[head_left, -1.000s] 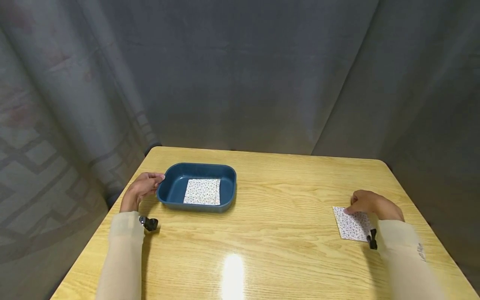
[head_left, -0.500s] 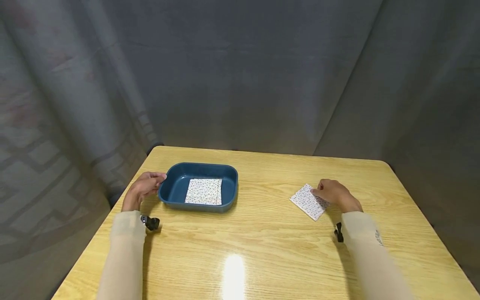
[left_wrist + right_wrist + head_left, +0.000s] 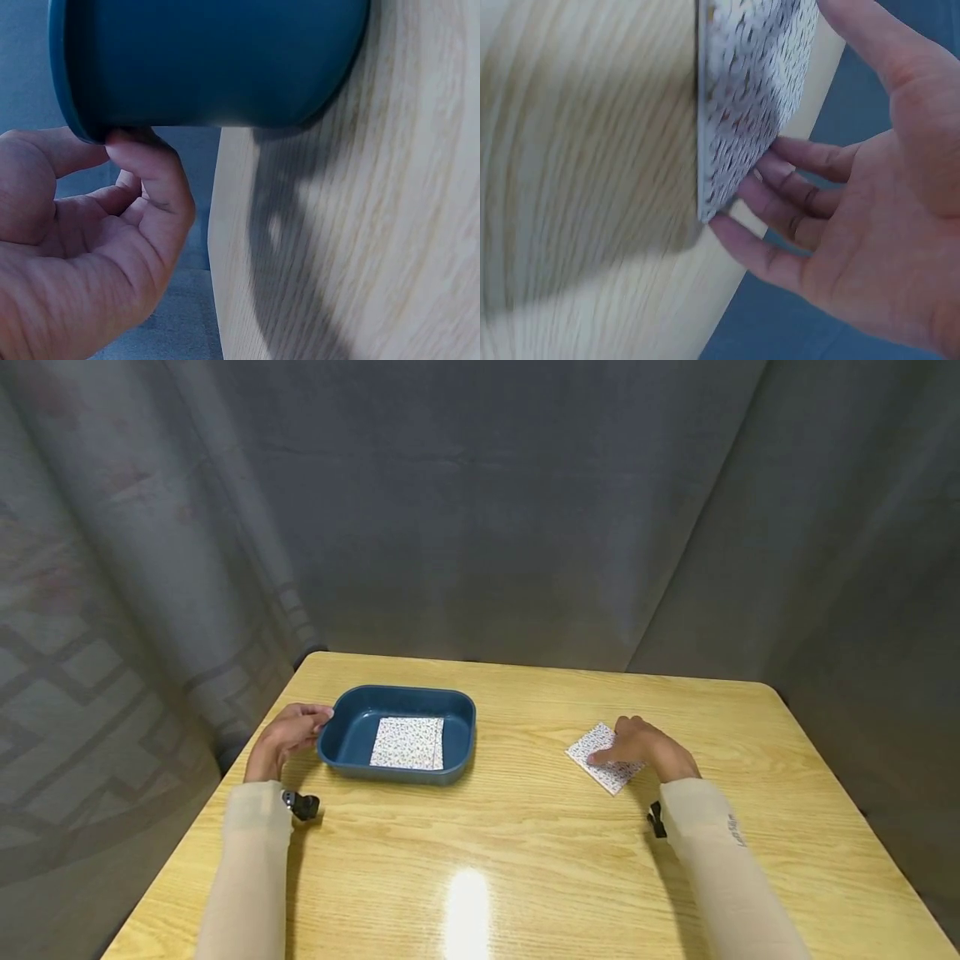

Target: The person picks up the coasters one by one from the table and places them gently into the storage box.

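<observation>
My left hand (image 3: 291,729) pinches the left rim of a blue rectangular tray (image 3: 345,743) between thumb and fingers. The left wrist view shows the fingertips right at the lip of the tray (image 3: 210,60). Inside it lie white squares (image 3: 405,743) with a small dotted print, one slightly offset over another. On the table to the right, my right hand (image 3: 645,750) is over a matching flat printed square (image 3: 587,747), turned cornerwise. In the right wrist view, extended fingers (image 3: 761,259) touch this thin square's edge (image 3: 742,90), while the thumb is spread apart over its face.
The wooden table (image 3: 495,827) has a bright light reflection near its front. Grey curtains (image 3: 480,527) hang behind and beside it. Each wrist wears a small black camera, the left one (image 3: 302,806) near the tray's front corner.
My right hand has brought the printed square leftward over the table, turning it cornerwise, and its thumb has spread from the fingers. The left hand and tray stay nearly in place.
</observation>
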Demonstrator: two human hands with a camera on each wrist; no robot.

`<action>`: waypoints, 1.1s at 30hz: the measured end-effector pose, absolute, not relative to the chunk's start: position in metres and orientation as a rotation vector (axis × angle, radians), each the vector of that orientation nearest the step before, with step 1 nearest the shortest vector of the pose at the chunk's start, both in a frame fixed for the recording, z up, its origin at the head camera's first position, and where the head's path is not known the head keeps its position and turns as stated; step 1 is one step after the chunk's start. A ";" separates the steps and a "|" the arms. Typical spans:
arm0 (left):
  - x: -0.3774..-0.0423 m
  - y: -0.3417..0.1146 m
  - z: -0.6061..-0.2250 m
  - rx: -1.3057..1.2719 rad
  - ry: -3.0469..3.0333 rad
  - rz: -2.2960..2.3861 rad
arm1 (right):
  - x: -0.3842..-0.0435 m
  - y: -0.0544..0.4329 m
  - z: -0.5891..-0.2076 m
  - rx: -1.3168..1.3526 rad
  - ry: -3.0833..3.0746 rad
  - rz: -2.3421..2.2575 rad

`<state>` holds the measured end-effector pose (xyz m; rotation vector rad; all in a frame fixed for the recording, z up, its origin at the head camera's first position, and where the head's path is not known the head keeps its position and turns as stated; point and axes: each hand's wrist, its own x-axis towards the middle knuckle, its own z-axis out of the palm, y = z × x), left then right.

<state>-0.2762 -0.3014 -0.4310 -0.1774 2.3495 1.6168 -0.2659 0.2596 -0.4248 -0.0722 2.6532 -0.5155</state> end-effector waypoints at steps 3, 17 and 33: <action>-0.277 -0.303 -0.431 -0.179 2.352 1.611 | -0.265 0.251 -0.423 -0.077 2.669 -0.475; -0.277 -0.302 -0.429 -0.162 2.344 1.607 | -0.270 0.251 -0.422 -0.021 2.644 -0.456; -0.277 -0.302 -0.430 -0.193 2.343 1.600 | -0.276 0.268 -0.399 -0.121 2.522 -0.743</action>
